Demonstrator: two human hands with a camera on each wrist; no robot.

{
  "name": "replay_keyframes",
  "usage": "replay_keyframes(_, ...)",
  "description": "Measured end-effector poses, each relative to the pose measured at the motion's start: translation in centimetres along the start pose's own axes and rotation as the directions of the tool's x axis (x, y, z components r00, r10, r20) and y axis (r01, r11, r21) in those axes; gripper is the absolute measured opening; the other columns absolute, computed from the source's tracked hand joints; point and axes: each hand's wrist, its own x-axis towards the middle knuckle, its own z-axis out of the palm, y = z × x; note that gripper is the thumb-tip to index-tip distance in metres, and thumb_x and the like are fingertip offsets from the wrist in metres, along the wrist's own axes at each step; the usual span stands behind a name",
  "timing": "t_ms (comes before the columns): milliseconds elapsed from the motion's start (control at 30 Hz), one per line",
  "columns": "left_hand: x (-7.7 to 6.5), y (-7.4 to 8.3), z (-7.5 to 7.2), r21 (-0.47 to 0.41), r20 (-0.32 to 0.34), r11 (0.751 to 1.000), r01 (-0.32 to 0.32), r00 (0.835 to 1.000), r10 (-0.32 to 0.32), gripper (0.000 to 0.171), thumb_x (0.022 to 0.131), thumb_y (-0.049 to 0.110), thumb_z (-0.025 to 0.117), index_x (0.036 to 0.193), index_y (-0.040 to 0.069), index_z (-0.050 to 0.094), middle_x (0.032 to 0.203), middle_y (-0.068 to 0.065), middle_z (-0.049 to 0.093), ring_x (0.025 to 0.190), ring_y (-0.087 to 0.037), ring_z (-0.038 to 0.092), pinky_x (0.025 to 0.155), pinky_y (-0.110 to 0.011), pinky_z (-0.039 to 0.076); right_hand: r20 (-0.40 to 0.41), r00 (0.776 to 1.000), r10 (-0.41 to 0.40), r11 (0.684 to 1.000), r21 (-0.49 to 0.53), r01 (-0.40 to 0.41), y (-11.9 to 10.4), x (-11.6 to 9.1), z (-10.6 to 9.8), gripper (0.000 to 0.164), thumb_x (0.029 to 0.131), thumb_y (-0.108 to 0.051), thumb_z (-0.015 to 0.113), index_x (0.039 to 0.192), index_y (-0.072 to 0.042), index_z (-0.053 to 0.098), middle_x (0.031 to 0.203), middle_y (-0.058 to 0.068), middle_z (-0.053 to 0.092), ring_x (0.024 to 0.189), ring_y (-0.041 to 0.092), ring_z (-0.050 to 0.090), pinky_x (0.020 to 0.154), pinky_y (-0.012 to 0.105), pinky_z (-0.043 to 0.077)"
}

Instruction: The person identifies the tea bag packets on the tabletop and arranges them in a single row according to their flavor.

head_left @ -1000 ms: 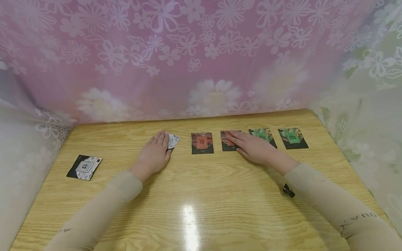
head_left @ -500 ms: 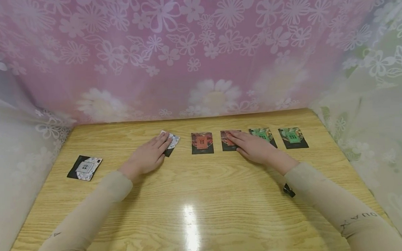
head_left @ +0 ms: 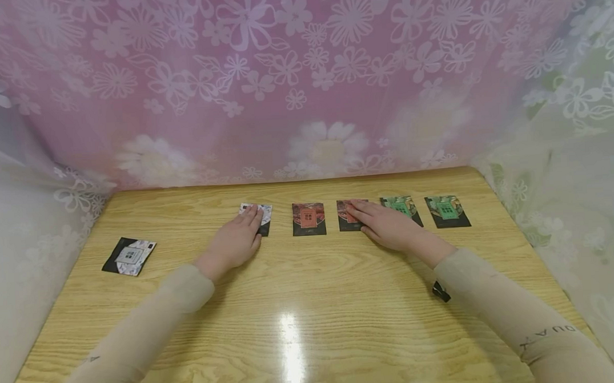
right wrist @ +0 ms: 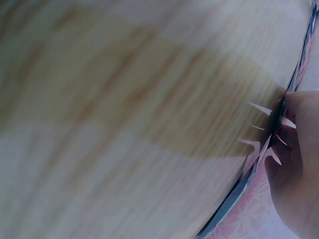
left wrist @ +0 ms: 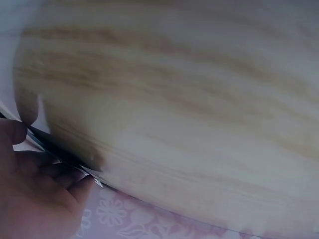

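Note:
A flat black-and-white packet (head_left: 266, 214) lies under the fingers of my left hand (head_left: 234, 242), its edges squared with the row beside it. Part of its face is covered by those fingers. My right hand (head_left: 389, 227) rests with outstretched fingers on a black-and-red packet (head_left: 343, 220), hiding its right side. Between the two hands lies another black-and-red packet (head_left: 309, 219). In the left wrist view, the left hand (left wrist: 45, 191) is seen low along the tabletop at the packet's dark edge. The right wrist view shows the right hand (right wrist: 294, 159) touching a thin packet edge.
Two black-and-green packets, a nearer one (head_left: 399, 206) partly behind my right hand and an outer one (head_left: 447, 211), lie to the right. A second black-and-white packet (head_left: 130, 256) sits askew at far left. A small black object (head_left: 440, 292) lies by the right sleeve.
Under my left hand the black-and-white packet has turned from a slant to straight, its top swinging left. The left hand shifted left, then slightly back right. My right hand stays put.

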Motion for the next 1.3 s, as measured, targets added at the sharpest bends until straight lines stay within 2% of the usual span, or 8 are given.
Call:
replay_keyframes(267,0.3,1.2,-0.1,0.026,0.001,0.999,0.032,0.999,-0.032,0.066,0.115,0.034,0.042,0.166,-0.004,0.024,0.174,-0.024,0.023,0.163,-0.038,0.026,0.136,-0.048,0.024,-0.009,1.0,-0.004,1.0,0.008,0.004,-0.2,-0.2,-0.1,0.06,0.113,-0.025,0.052,0.168,-0.009,0.032,0.175,0.015,0.029,0.16,0.04,0.033,0.13,0.06,0.034)
replay_keyframes(500,0.4,2.1,-0.2,0.059,-0.004,0.998,0.022,1.0,-0.022,0.066,0.115,0.035,0.044,0.166,-0.004,0.028,0.173,-0.025,0.027,0.162,-0.038,0.031,0.135,-0.047,0.028,-0.01,1.0,0.007,1.0,0.012,-0.007,-0.1,-0.2,0.0,0.059,0.113,-0.025,0.052,0.167,-0.008,0.034,0.175,0.016,0.029,0.16,0.04,0.033,0.13,0.06,0.034)
replay_keyframes(733,0.5,2.5,-0.2,0.067,-0.003,0.997,0.037,0.999,-0.037,0.065,0.116,0.036,0.043,0.166,-0.002,0.028,0.174,-0.023,0.027,0.163,-0.036,0.028,0.135,-0.048,0.026,-0.002,1.0,0.01,1.0,0.017,-0.01,0.0,-0.2,0.0,0.06,0.113,-0.025,0.052,0.168,-0.009,0.033,0.176,0.015,0.028,0.161,0.04,0.032,0.13,0.06,0.033)
replay_keyframes(1133,0.5,2.2,0.1,0.053,-0.027,0.998,0.027,0.999,-0.026,0.066,0.115,0.037,0.044,0.166,-0.003,0.029,0.173,-0.024,0.029,0.163,-0.038,0.027,0.136,-0.049,0.026,-0.001,1.0,0.009,1.0,0.016,-0.009,-0.1,-0.3,-0.1,0.06,0.113,-0.024,0.052,0.168,-0.009,0.033,0.175,0.016,0.029,0.161,0.04,0.032,0.13,0.06,0.033)
replay_keyframes(1300,-0.7,1.0,-0.2,0.027,-0.059,1.0,0.008,0.998,-0.006,0.068,0.114,0.038,0.046,0.165,-0.004,0.029,0.173,-0.025,0.027,0.163,-0.041,0.027,0.136,-0.053,0.024,0.002,1.0,0.001,1.0,0.022,-0.001,-0.2,-0.1,-0.2,0.06,0.114,-0.026,0.052,0.168,-0.01,0.032,0.176,0.015,0.027,0.161,0.039,0.031,0.13,0.06,0.033)
